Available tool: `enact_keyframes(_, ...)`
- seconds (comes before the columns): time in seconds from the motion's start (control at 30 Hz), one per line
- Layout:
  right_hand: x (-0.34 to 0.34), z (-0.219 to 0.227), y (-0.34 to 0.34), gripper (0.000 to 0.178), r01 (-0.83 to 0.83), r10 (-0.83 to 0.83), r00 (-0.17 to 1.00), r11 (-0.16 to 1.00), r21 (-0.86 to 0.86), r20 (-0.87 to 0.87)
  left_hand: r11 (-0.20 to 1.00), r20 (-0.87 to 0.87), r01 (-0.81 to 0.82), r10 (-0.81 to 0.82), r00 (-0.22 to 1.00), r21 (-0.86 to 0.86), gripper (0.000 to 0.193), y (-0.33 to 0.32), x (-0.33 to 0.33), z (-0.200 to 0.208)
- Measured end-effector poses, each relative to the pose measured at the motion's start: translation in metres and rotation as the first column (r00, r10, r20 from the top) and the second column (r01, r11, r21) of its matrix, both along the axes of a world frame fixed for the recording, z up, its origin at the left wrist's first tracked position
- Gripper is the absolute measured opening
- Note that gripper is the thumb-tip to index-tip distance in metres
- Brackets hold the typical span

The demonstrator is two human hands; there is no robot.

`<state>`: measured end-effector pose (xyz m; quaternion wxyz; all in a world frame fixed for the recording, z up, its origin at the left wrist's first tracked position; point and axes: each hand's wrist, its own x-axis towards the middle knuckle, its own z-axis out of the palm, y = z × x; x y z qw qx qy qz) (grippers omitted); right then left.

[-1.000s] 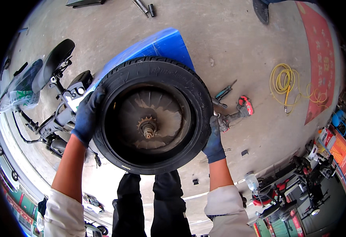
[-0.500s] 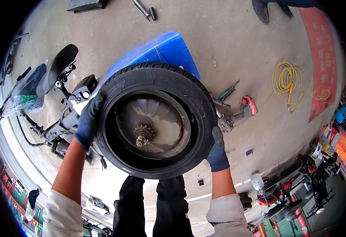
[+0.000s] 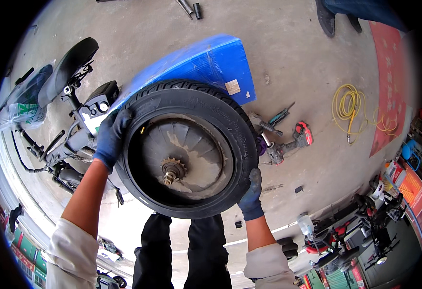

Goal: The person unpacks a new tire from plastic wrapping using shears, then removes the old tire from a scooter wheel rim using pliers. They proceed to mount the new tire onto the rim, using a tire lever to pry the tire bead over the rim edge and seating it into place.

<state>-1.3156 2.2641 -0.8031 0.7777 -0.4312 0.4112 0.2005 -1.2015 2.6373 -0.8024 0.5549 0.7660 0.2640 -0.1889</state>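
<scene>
A black rubber tyre (image 3: 243, 156) surrounds a dusty metal hub wheel (image 3: 199, 137), with a dark gap along the lower left between them. A small sprocket and threaded axle (image 3: 171, 172) stick up from the hub's centre. My left hand (image 3: 110, 137), in a dark blue glove, grips the tyre's left side, fingers curled over the tread. My right hand (image 3: 252, 195), gloved alike, is wrapped on the lower right edge, its underside fingers hidden. Past the tyre's far edge lies a blue box (image 3: 206, 60), partly covered by it.
A black bike frame with fender (image 3: 73, 72) lies to the left. A red and black cordless power tool (image 3: 301, 135) and other hand tools (image 3: 280, 115) rest on the floor at right, with a yellow hose (image 3: 350, 108) beyond. Another person's shoes (image 3: 325, 19) stand far right.
My right hand has slid down and left round the tyre's edge. The tyre sits slightly more to the left, and more of the blue box shows. My left hand keeps its grip.
</scene>
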Motion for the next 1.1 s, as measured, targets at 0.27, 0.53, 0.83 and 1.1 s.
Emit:
enact_keyframes(0.27,0.038,0.016,-0.003,0.059,-0.048,0.05,0.999,0.986,0.159,-0.008,0.989,-0.062,0.046,-0.056,0.997,-0.143,0.046,-0.001,-0.006,-0.001)
enact_keyframes(0.53,0.005,0.073,-0.05,0.034,-0.455,0.428,0.885,0.705,-0.545,-0.185,0.999,-0.122,0.032,-0.035,0.992,-0.026,0.065,-0.014,0.003,0.024)
enact_keyframes(0.83,0.097,0.331,-0.011,0.022,-0.197,0.439,0.894,0.568,-0.799,0.092,0.998,-0.174,-0.06,0.057,0.983,-0.011,0.067,-0.029,0.006,0.04)
enact_keyframes(1.1,0.223,0.38,-0.025,0.037,0.094,0.396,0.846,0.549,-0.831,0.358,0.993,-0.135,-0.013,0.029,0.99,0.121,0.059,-0.022,0.005,0.032)
